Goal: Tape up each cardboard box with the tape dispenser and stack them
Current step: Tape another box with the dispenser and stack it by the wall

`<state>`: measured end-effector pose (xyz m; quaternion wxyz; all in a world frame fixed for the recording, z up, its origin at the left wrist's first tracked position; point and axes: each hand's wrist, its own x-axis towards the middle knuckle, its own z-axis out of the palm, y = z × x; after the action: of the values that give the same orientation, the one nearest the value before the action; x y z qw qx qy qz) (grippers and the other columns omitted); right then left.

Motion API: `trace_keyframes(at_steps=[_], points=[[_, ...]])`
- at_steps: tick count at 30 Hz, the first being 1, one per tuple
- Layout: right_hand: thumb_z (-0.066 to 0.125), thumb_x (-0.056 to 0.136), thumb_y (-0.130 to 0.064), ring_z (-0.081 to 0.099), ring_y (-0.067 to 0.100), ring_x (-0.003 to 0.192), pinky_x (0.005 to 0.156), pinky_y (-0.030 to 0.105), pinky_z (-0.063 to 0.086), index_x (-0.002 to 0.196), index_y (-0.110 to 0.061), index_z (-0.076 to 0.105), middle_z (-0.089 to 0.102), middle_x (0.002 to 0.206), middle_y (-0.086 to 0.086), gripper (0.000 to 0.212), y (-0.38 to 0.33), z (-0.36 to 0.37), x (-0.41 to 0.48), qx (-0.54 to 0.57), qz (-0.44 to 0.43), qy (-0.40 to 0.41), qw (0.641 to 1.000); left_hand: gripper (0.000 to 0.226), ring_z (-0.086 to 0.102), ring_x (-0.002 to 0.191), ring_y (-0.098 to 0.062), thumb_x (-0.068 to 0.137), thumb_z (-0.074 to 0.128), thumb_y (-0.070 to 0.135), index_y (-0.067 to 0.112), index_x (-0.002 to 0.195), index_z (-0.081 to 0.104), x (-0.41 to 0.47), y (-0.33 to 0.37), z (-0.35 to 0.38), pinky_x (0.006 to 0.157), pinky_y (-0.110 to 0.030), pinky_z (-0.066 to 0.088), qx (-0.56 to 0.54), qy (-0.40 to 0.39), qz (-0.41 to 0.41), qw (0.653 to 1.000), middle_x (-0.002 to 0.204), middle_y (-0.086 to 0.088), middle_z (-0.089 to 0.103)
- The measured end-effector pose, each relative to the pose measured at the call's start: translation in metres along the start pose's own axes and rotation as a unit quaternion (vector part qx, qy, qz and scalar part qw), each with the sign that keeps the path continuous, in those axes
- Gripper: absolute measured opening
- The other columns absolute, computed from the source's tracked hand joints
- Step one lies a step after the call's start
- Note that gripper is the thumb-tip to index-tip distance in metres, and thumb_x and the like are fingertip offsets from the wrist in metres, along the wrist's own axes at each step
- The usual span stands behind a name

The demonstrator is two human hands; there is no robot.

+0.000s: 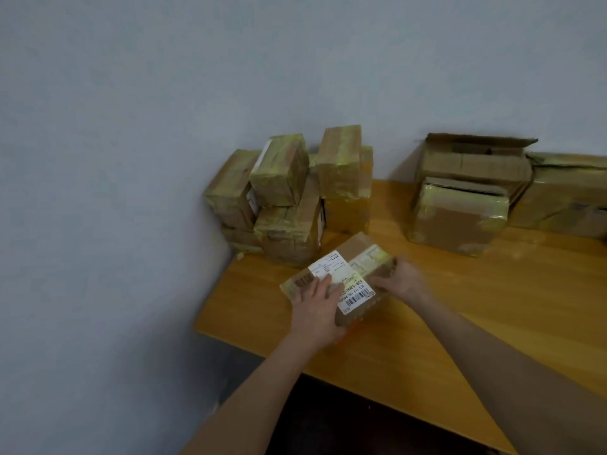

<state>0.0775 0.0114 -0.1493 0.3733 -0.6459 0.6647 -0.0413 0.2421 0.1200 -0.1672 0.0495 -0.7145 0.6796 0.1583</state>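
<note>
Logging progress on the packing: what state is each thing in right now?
labelled box: closed, taped, between both hands
left hand: flat on its top
right hand: grips its right end
corner stack: taped, piled up
back box: top flaps open
front box: taped at edges

— What does the wooden table (460, 323) carry?
— A pile of taped boxes (285, 198) at its far left corner.
— And further right?
— A taped box (456, 218), an open-flapped carton (476, 159) behind it, and another carton (565, 192) at the far right.
— Nearer?
— A labelled box (341, 280), left of middle.
</note>
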Motion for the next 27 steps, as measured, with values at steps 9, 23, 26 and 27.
trace_keyframes(at_steps=[9, 23, 26, 27], points=[[0.072, 0.086, -0.035, 0.069, 0.021, 0.084, 0.073, 0.039, 0.06, 0.108, -0.015, 0.063, 0.067, 0.098, 0.001, 0.031, -0.047, 0.059, -0.021, 0.104, -0.038, -0.151, 0.982, 0.044, 0.043, 0.125, -0.025, 0.094, 0.045, 0.025, 0.016, 0.136, 0.041, -0.012, -0.07, -0.033, 0.095, -0.042, 0.044, -0.017, 0.048, -0.118, 0.992, 0.144, -0.006, 0.038], [0.062, 0.09, -0.045, 0.036, 0.031, 0.131, 0.104, 0.04, 0.037, 0.144, -0.021, 0.036, 0.039, 0.142, 0.008, 0.064, -0.024, -0.002, -0.026, -0.091, -0.047, 0.068, 0.992, 0.049, 0.043, 0.124, -0.028, 0.092, 0.057, 0.028, 0.014, 0.136, 0.041, 0.047, 0.023, -0.057, 0.096, -0.041, 0.044, -0.035, 0.057, -0.072, 0.995, 0.14, -0.01, 0.039], [0.061, 0.09, -0.046, 0.035, 0.033, 0.129, 0.104, 0.041, 0.036, 0.142, -0.02, 0.037, 0.038, 0.14, 0.01, 0.063, 0.013, -0.047, -0.028, -0.104, -0.02, 0.121, 0.987, 0.051, 0.039, 0.128, -0.028, 0.093, 0.056, 0.028, 0.014, 0.138, 0.038, 0.066, 0.08, -0.065, 0.097, -0.041, 0.042, -0.061, 0.037, -0.035, 0.997, 0.141, -0.009, 0.037], [0.061, 0.09, -0.046, 0.034, 0.034, 0.13, 0.105, 0.042, 0.037, 0.142, -0.019, 0.037, 0.037, 0.14, 0.011, 0.063, 0.024, -0.061, -0.028, -0.106, -0.01, 0.132, 0.985, 0.051, 0.039, 0.129, -0.027, 0.093, 0.056, 0.029, 0.014, 0.138, 0.038, 0.071, 0.099, -0.067, 0.098, -0.04, 0.042, -0.06, 0.038, -0.022, 0.997, 0.141, -0.008, 0.037]])
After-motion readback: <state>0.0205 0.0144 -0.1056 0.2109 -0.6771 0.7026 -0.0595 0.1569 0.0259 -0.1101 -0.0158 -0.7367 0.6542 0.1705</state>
